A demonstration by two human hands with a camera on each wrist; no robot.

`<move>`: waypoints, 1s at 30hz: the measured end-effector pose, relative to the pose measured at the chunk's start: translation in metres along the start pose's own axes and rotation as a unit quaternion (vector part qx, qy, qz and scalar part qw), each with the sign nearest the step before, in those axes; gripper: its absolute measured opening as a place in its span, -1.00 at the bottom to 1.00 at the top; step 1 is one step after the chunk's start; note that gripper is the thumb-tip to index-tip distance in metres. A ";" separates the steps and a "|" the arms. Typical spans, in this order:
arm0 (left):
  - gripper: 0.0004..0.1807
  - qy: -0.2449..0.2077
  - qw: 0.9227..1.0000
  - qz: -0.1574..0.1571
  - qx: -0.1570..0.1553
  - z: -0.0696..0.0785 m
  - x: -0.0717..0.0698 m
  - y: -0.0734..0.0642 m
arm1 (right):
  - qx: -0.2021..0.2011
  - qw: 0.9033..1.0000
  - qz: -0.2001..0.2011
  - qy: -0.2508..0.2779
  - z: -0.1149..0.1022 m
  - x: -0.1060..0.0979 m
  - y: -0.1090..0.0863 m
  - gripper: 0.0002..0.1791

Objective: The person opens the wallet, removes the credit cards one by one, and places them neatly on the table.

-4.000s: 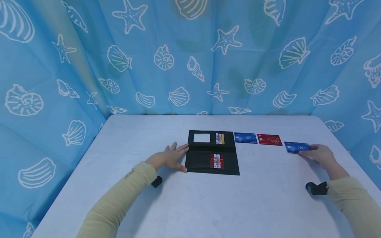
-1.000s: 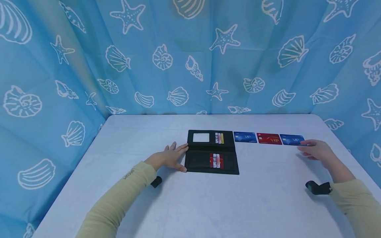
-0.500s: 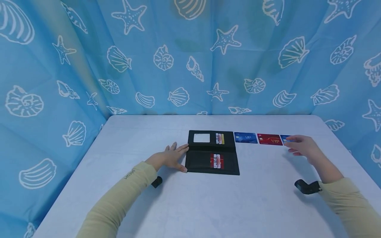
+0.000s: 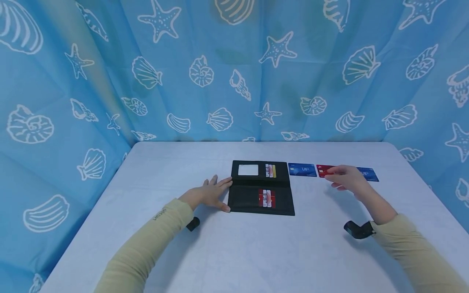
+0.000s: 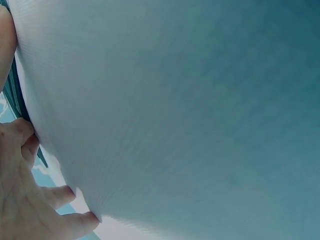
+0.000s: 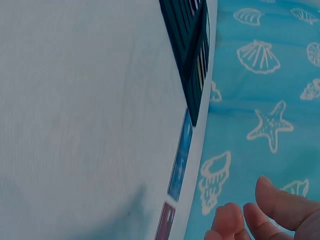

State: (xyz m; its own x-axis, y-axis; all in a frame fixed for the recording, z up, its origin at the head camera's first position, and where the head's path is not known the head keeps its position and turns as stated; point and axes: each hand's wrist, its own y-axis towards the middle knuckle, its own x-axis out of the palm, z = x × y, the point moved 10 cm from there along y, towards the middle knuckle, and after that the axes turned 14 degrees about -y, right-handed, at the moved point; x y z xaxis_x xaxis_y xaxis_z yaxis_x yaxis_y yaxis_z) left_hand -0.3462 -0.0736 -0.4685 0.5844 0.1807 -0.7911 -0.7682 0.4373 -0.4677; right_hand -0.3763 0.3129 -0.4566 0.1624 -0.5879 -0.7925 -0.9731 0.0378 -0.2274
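Observation:
My left hand point(image 4: 209, 194) rests on the table with fingers spread, thumb and fingertips at the left edge of an opened black wallet point(image 4: 242, 198). Cards show in the wallet's slots on both halves. To its right lie three VIP cards in a row: a blue card point(image 4: 302, 170), a red card point(image 4: 322, 171) and another blue card point(image 4: 371, 175). Over the red card hovers my right hand point(image 4: 349, 179), covering its right part and a corner of the far blue one. Fingers and thumb of this hand point(image 6: 270, 215) stand apart with nothing between them in the right wrist view.
A white-covered table point(image 4: 256, 252) extends toward me, its back edge against a blue curtain point(image 4: 242, 65) printed with shells and starfish. Black wrist cameras, such as the right camera point(image 4: 359, 230), stick out from both sleeves.
My right hand slid the right-hand blue card up into line with the others, let go of it, and moved left over the red card. The left hand and wallet stayed in place.

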 end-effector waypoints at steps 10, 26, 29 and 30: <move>0.08 -0.001 1.000 0.002 -0.002 -0.002 0.001 0.001 | -0.036 0.999 -0.029 -0.027 -0.079 0.020 -0.037 -0.48; 0.08 0.007 1.000 -0.001 -0.009 0.000 0.000 -0.001 | -0.055 0.996 -0.061 -0.048 -0.118 0.071 -0.033 -0.57; 0.08 0.009 1.000 0.000 -0.008 -0.001 0.000 0.000 | -0.052 0.995 -0.068 -0.054 -0.123 0.079 -0.032 -0.59; 0.08 0.009 1.000 0.001 -0.008 -0.001 0.000 0.000 | -0.052 0.994 -0.073 -0.056 -0.125 0.082 -0.032 -0.59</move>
State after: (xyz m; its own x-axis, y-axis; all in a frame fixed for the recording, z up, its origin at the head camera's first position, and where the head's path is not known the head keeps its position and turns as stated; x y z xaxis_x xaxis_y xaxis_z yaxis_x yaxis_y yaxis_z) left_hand -0.3460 -0.0741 -0.4689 0.5781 0.1653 -0.7990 -0.7734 0.4231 -0.4720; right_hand -0.3524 0.1626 -0.4440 0.3150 -0.4872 -0.8145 -0.9484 -0.1291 -0.2895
